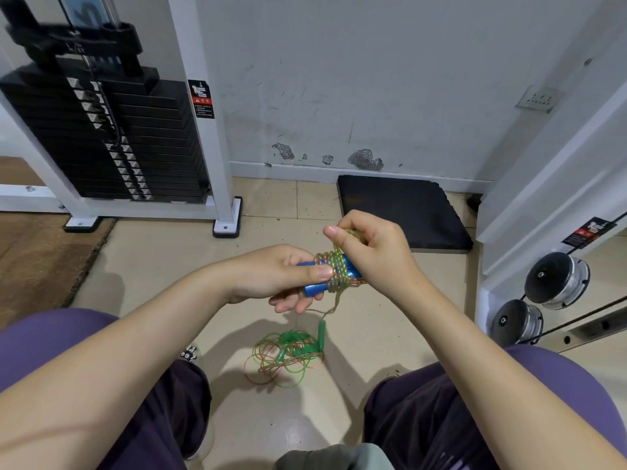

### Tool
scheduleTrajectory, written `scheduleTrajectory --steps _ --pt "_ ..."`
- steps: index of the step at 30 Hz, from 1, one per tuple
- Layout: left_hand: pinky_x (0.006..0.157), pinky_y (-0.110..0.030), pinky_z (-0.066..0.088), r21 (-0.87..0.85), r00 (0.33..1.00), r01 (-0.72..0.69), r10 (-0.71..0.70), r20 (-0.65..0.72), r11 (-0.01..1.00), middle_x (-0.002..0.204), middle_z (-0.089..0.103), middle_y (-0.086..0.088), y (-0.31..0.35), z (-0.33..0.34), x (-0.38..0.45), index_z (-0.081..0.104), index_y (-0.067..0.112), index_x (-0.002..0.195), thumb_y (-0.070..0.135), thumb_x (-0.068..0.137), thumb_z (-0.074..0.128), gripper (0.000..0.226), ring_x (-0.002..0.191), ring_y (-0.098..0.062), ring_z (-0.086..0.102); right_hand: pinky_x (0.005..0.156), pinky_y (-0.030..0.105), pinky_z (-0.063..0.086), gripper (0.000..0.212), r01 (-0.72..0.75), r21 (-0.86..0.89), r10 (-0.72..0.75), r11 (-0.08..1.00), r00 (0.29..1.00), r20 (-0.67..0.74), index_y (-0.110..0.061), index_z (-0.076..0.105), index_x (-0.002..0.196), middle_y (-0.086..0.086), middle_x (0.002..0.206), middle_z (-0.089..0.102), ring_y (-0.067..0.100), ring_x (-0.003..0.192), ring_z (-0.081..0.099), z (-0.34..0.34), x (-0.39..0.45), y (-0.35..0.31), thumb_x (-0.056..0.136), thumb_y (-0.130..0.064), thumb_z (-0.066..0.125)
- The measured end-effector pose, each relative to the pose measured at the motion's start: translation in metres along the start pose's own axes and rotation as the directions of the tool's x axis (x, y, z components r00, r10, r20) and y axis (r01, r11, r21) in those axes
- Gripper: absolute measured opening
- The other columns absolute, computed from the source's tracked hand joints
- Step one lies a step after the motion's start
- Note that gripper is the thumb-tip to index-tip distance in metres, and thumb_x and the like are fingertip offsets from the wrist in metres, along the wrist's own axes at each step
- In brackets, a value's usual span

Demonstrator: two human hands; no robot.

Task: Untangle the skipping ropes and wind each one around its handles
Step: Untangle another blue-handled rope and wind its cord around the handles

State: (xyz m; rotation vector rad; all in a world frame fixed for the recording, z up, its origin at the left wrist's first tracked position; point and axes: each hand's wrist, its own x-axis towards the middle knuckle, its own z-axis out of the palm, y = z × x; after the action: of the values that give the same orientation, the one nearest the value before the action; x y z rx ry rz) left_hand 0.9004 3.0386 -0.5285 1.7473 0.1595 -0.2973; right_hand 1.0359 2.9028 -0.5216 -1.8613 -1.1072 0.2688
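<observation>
Above the floor tiles (pixel 163 266), left hand (pixel 281 276) grips paired blue handles (pixel 317 288), steadying them. Right hand (pixel 369 252) pinches the translucent rope (pixel 339 266), fingers curled, likely tensioning a wrap. Green skipping rope (pixel 288 354) lies below, tangled, unwound.

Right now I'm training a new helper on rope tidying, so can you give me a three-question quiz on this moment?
1. True or false: the blue handles are lying on the floor.
2. Which hand pinches the rope strand above the bundle?
A. left hand
B. right hand
C. neither
3. Fill in: the green rope on the floor tiles is still a loose ____.

Key:
1. False; the left hand holds them, with rope coils wound around them.
2. B
3. tangle; its green handle sticks up from the pile, nothing wound on it.
</observation>
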Motion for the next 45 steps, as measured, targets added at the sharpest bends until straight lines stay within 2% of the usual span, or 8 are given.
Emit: scheduleTrajectory --steps 6,11,17,23,29,34,38,45 --pt "0.047 -0.019 0.035 0.109 0.995 -0.016 0.026 -0.091 0.994 0.064 0.067 -0.002 -0.001 0.005 -0.001 0.056 0.011 0.082 0.034 0.097 0.057 0.028 0.046 -0.01 0.053 0.058 0.027 0.041 0.018 -0.111 0.185 0.086 0.976 0.987 0.138 -0.012 0.053 0.089 0.004 0.068 0.051 0.013 0.06 0.046 -0.003 0.001 0.005 0.088 -0.015 0.071" --pt "0.047 -0.014 0.034 0.13 0.98 -0.056 0.079 -0.183 0.99 0.051 0.059 0.006 0.003 0.003 -0.001 0.055 0.013 0.074 0.024 0.1 0.055 0.028 0.042 -0.008 0.044 0.059 0.023 0.043 0.025 -0.19 0.261 0.147 0.946 0.974 0.174 -0.003 0.063 0.087 0.004 0.076 0.059 0.009 0.066 0.053 -0.003 0.003 0.004 0.089 -0.027 0.07" --pt "0.044 -0.018 0.033 -0.036 0.896 -0.194 0.162 -0.414 0.98 0.065 0.059 -0.006 -0.001 -0.009 0.005 0.057 0.015 0.084 0.031 0.1 0.051 0.023 0.042 -0.012 0.04 0.049 0.024 0.031 0.026 -0.41 0.602 0.194 0.685 0.899 0.392 -0.015 0.061 0.111 0.003 0.075 0.058 0.015 0.052 0.045 -0.001 0.002 0.007 0.086 -0.018 0.071" --pt "0.041 -0.018 0.026 -0.157 0.713 -0.205 0.037 -0.7 0.966 0.055 0.053 0.004 -0.002 -0.028 0.008 0.057 0.007 0.089 0.037 0.103 0.045 0.035 0.041 -0.008 0.034 0.043 0.018 0.023 0.017 -0.377 0.365 0.245 0.851 0.901 0.358 -0.015 0.066 0.102 -0.005 0.052 0.036 0.006 0.043 0.029 0.023 -0.009 0.008 0.102 -0.019 0.049" --pt "0.052 -0.028 0.034 0.105 0.622 0.132 0.0 -0.783 0.986 0.057 0.059 0.002 -0.017 -0.036 0.01 0.057 0.014 0.074 0.041 0.099 0.052 0.037 0.049 -0.012 0.045 0.058 0.031 0.031 0.025 -0.107 -0.049 0.115 0.993 0.973 0.201 -0.011 0.058 0.079 -0.003 0.06 0.045 0.011 0.056 0.037 0.022 -0.006 -0.001 0.096 -0.029 0.06" --pt "0.064 -0.033 0.045 0.398 0.803 0.375 -0.079 -0.591 0.837 0.072 0.067 -0.008 -0.019 -0.03 0.009 0.059 0.013 0.078 0.043 0.095 0.058 0.034 0.063 -0.021 0.056 0.056 0.026 0.034 0.019 0.036 -0.134 -0.017 0.99 0.99 0.137 -0.013 0.061 0.078 -0.003 0.061 0.053 0.008 0.056 0.041 0.008 -0.005 -0.005 0.089 -0.025 0.069" --pt "0.049 -0.022 0.035 0.32 0.971 0.162 -0.094 -0.218 0.933 0.058 0.057 0.003 -0.01 -0.017 0.001 0.058 0.012 0.081 0.042 0.096 0.057 0.034 0.046 -0.008 0.043 0.055 0.019 0.035 0.018 -0.012 -0.046 0.014 0.999 0.999 0.046 -0.013 0.064 0.075 0.001 0.061 0.053 0.005 0.056 0.042 -0.006 0.004 0.0 0.089 -0.023 0.07" --pt "0.051 -0.018 0.035 0.307 0.993 -0.021 0.055 -0.104 0.951 0.057 0.056 0.006 -0.007 -0.01 -0.005 0.059 0.01 0.083 0.042 0.093 0.056 0.035 0.048 -0.006 0.043 0.053 0.014 0.034 0.02 -0.089 -0.008 0.09 0.996 0.99 0.112 -0.02 0.064 0.073 -0.01 0.058 0.049 0.002 0.052 0.042 0.01 0.005 0.006 0.087 -0.032 0.072"
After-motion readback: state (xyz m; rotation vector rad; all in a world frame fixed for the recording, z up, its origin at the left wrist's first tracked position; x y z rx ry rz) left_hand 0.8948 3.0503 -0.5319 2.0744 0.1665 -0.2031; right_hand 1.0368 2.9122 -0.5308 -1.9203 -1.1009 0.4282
